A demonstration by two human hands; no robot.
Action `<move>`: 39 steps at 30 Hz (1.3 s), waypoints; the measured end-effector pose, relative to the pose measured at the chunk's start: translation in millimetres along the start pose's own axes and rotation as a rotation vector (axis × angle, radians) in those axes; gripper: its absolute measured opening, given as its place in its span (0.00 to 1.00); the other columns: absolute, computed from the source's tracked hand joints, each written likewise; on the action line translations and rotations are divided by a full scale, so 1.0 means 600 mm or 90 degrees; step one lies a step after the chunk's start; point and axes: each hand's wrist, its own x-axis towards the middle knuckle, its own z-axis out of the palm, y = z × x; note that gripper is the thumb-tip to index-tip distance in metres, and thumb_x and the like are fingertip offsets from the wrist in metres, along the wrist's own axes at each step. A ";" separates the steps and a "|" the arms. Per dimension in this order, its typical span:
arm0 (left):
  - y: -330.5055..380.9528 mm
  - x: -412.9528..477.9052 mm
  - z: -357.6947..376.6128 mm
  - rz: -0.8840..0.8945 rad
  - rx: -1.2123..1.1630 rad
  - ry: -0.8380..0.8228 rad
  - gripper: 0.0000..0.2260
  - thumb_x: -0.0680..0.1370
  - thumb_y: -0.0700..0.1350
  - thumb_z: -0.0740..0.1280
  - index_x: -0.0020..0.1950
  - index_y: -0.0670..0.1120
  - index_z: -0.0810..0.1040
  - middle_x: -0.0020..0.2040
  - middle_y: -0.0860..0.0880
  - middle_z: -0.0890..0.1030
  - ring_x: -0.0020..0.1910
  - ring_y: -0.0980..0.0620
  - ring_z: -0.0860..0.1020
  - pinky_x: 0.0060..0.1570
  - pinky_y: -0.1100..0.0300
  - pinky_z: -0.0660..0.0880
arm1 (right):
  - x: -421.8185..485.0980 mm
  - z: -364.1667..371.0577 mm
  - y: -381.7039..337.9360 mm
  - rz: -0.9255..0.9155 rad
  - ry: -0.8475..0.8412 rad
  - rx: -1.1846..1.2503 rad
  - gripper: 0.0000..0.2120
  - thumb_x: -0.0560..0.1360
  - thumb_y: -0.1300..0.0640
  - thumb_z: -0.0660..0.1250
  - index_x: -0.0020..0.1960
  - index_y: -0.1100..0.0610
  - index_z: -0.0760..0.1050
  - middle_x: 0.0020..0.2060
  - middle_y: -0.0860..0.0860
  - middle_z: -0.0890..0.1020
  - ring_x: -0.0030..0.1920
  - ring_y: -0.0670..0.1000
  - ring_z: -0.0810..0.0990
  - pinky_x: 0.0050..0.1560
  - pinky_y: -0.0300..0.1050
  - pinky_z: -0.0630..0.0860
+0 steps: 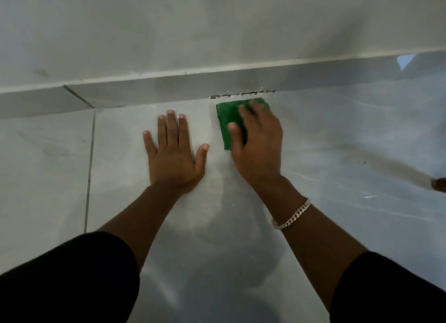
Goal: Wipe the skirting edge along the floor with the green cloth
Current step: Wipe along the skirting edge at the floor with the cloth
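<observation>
Head view: one green cloth point(230, 120) lies folded on the floor point(337, 141), just near of the skirting edge point(154, 91). Right hand point(259, 146) presses flat on it, fingers spread; left hand point(172, 151) rests open, empty, on tile.

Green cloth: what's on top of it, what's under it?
The right hand lies on the green cloth, fingers spread, hiding its right part. It rests on the pale floor tile beside the skirting. The tile under it is covered.
</observation>
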 end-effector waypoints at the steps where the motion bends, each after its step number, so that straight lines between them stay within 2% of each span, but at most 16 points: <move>1: 0.001 0.000 0.000 -0.001 0.010 -0.012 0.37 0.78 0.65 0.43 0.81 0.44 0.43 0.82 0.42 0.44 0.81 0.42 0.42 0.76 0.36 0.43 | -0.009 0.009 -0.001 -0.036 -0.052 -0.058 0.22 0.78 0.48 0.62 0.67 0.59 0.74 0.68 0.60 0.74 0.70 0.61 0.69 0.70 0.61 0.64; 3: -0.001 -0.001 0.001 0.000 0.020 -0.029 0.38 0.77 0.66 0.42 0.80 0.44 0.42 0.82 0.42 0.43 0.80 0.42 0.41 0.76 0.35 0.44 | -0.015 0.019 0.013 -0.075 -0.120 -0.136 0.25 0.79 0.45 0.58 0.72 0.57 0.69 0.72 0.59 0.69 0.74 0.60 0.63 0.74 0.62 0.57; 7: -0.020 0.003 -0.003 0.015 0.021 -0.040 0.39 0.77 0.68 0.42 0.81 0.45 0.42 0.82 0.44 0.43 0.81 0.43 0.41 0.76 0.35 0.44 | 0.023 0.013 0.048 -0.078 -0.128 -0.179 0.24 0.80 0.45 0.56 0.72 0.55 0.68 0.73 0.57 0.69 0.75 0.58 0.62 0.74 0.60 0.57; 12: -0.032 0.001 -0.014 0.034 0.020 -0.056 0.40 0.75 0.70 0.41 0.81 0.48 0.41 0.82 0.46 0.41 0.81 0.44 0.40 0.75 0.33 0.43 | 0.049 -0.020 0.092 0.083 -0.139 -0.219 0.24 0.81 0.46 0.56 0.74 0.55 0.66 0.75 0.56 0.66 0.76 0.57 0.58 0.73 0.58 0.59; 15: -0.033 0.004 -0.015 0.033 0.027 -0.055 0.40 0.76 0.70 0.41 0.81 0.48 0.42 0.82 0.46 0.42 0.81 0.43 0.41 0.73 0.30 0.44 | 0.055 -0.011 0.065 0.212 -0.122 -0.215 0.25 0.81 0.47 0.56 0.75 0.56 0.63 0.76 0.58 0.62 0.77 0.60 0.55 0.72 0.60 0.58; 17: -0.032 0.004 -0.012 0.031 0.032 -0.056 0.40 0.76 0.70 0.41 0.81 0.47 0.43 0.82 0.46 0.43 0.81 0.42 0.42 0.73 0.29 0.44 | 0.054 0.007 0.026 0.242 -0.128 -0.210 0.26 0.81 0.47 0.55 0.75 0.56 0.62 0.76 0.59 0.61 0.76 0.61 0.55 0.72 0.62 0.56; 22: -0.032 0.007 -0.004 0.021 0.045 -0.060 0.43 0.73 0.72 0.39 0.81 0.47 0.42 0.82 0.45 0.41 0.80 0.42 0.40 0.74 0.31 0.43 | 0.025 0.048 -0.052 0.077 -0.197 -0.170 0.26 0.81 0.46 0.55 0.76 0.56 0.60 0.76 0.58 0.61 0.77 0.61 0.53 0.74 0.63 0.54; 25: -0.035 0.009 -0.005 0.033 0.041 -0.060 0.42 0.74 0.71 0.39 0.81 0.47 0.43 0.82 0.45 0.43 0.81 0.42 0.42 0.73 0.30 0.44 | 0.036 0.030 -0.017 -0.001 -0.222 -0.180 0.25 0.81 0.46 0.55 0.75 0.53 0.62 0.76 0.55 0.63 0.77 0.57 0.55 0.74 0.59 0.56; 27: -0.036 0.006 -0.005 0.044 0.037 -0.057 0.40 0.75 0.70 0.41 0.81 0.47 0.44 0.82 0.46 0.45 0.81 0.42 0.44 0.72 0.28 0.45 | 0.051 0.001 0.043 0.017 -0.212 -0.204 0.24 0.81 0.46 0.56 0.75 0.51 0.63 0.76 0.52 0.63 0.77 0.54 0.56 0.74 0.56 0.57; 30: -0.038 0.007 -0.005 0.039 0.042 -0.051 0.40 0.76 0.70 0.44 0.81 0.48 0.44 0.82 0.46 0.45 0.81 0.42 0.44 0.71 0.26 0.46 | 0.071 -0.040 0.102 0.120 -0.186 -0.223 0.23 0.81 0.48 0.57 0.74 0.53 0.64 0.76 0.53 0.64 0.77 0.55 0.56 0.72 0.58 0.59; 34: -0.034 0.018 -0.006 0.025 0.053 -0.059 0.39 0.76 0.69 0.44 0.81 0.48 0.44 0.82 0.46 0.45 0.81 0.40 0.43 0.69 0.24 0.46 | 0.080 -0.007 0.034 0.213 -0.176 -0.214 0.24 0.79 0.50 0.59 0.73 0.57 0.66 0.75 0.57 0.64 0.76 0.59 0.56 0.72 0.60 0.59; 39: -0.039 0.027 -0.007 0.019 0.063 -0.079 0.40 0.74 0.70 0.39 0.81 0.49 0.41 0.82 0.46 0.42 0.80 0.41 0.40 0.70 0.25 0.44 | 0.049 0.050 -0.093 0.033 -0.267 -0.164 0.25 0.76 0.53 0.62 0.73 0.55 0.66 0.74 0.57 0.67 0.76 0.60 0.57 0.72 0.62 0.60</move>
